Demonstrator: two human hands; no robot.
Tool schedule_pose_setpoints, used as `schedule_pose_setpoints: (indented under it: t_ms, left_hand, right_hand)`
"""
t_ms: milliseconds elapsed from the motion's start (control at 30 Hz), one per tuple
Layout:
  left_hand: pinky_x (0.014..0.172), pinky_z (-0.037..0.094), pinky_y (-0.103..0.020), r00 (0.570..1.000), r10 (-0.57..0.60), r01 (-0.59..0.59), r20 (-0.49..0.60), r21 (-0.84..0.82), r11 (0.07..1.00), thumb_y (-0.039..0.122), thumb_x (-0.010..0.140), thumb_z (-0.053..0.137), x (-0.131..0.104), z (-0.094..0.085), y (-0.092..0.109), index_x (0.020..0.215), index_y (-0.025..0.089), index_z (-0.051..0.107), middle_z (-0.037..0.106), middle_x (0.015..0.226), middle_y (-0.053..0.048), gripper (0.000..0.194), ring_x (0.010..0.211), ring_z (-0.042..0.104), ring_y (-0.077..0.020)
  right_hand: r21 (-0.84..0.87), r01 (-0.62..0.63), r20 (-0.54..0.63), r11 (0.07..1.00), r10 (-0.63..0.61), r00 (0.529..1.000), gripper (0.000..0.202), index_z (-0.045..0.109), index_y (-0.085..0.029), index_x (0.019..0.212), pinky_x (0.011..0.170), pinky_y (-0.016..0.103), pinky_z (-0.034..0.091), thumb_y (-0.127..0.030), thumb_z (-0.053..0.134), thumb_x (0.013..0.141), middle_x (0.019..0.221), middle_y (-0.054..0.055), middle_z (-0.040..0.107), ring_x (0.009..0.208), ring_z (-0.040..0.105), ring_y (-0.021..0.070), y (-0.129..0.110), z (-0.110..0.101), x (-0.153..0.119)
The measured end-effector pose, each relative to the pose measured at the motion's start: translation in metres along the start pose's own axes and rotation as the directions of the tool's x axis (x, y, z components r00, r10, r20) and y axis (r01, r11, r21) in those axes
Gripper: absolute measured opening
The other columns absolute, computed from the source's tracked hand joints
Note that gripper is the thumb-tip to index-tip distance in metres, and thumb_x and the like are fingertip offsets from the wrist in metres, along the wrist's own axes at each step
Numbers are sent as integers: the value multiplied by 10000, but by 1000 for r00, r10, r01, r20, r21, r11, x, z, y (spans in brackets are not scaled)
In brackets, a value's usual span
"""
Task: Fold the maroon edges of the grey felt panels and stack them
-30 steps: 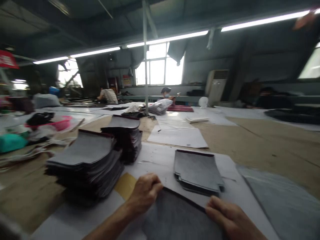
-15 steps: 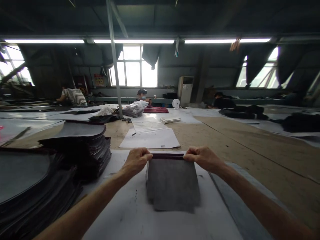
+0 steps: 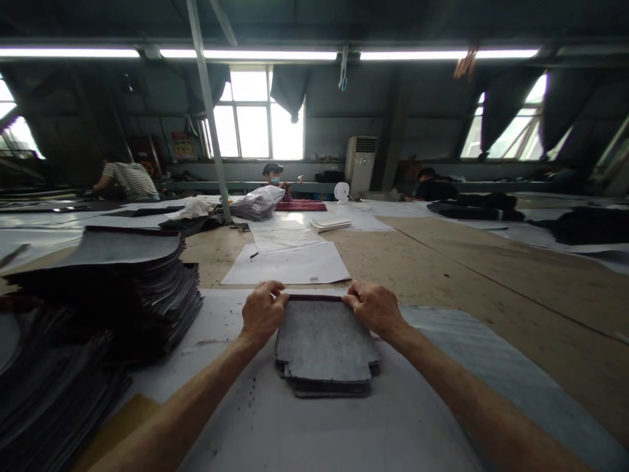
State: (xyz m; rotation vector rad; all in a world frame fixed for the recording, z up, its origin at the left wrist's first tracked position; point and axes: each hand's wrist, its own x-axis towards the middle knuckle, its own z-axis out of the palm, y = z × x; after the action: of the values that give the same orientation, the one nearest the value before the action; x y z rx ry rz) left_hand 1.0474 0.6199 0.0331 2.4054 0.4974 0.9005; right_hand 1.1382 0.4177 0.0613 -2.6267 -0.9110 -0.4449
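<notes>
I had the top grey piece (image 3: 324, 341) lying over a small pile (image 3: 331, 391) of like pieces, right in front of me on a white sheet (image 3: 344, 436); at the near end the lower layers stuck out past its notched edge. My left hand (image 3: 260, 314) was closed in a pinch at the far left corner, the fingers curled in against the thumb, and my right hand (image 3: 377, 309) pinched the far right corner in the same way. My fingers hid how many layers sat inside each pinch, so I could not tell. Holding those 2 corners, I judged, kept the dark red edge (image 3: 314, 297) straight between my hands for lining up with what lay underneath, while the near end rested free. My forearms came in from the sides, which left the middle of the piece open to view. The white sheet probably served as a smooth ground. On my left stood 2 taller stacks, a farther stack (image 3: 118, 295) and a nearer stack (image 3: 54, 380), apart from the pile, likely to keep them reachable yet clear of the spot between my hands.
</notes>
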Motion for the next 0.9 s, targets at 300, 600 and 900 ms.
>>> schedule_pose_setpoints:
  t_ms: [300, 600, 900]
  left_hand:
    - [902, 413, -339, 818, 490, -449, 302, -199, 871, 397, 799, 527, -52, -10, 28, 1030, 279, 640, 589, 1108, -9, 284, 1000, 543, -217]
    - [904, 425, -419, 747, 464, -516, 476, -25, 856, 392, 841, 409, -60, 0, 27, 1118, 252, 573, 535, 1183, -42, 352, 1044, 518, -242]
    - [932, 379, -475, 740, 606, -657, 291, 119, 745, 387, 865, 411, -70, -7, 39, 1097, 152, 552, 603, 1091, -97, 359, 1004, 544, -281]
  right_hand:
    - [101, -150, 82, 984, 142, 986, 217, 578, -157, 986, 782, 355, 479, -338, 521, 880, 997, 47, 584, 887, 568, 161, 1, 6, 2]
    - [180, -372, 86, 911, 362, 928, 252, 575, -122, 913, 601, 262, 488, -359, 490, 896, 812, 11, 588, 666, 564, 105, 66, -47, -51]
    - [91, -248, -5, 964, 249, 968, 83, 626, -194, 745, 714, 288, 410, -199, 672, 676, 808, 15, 612, 811, 553, 179, 76, -71, -195]
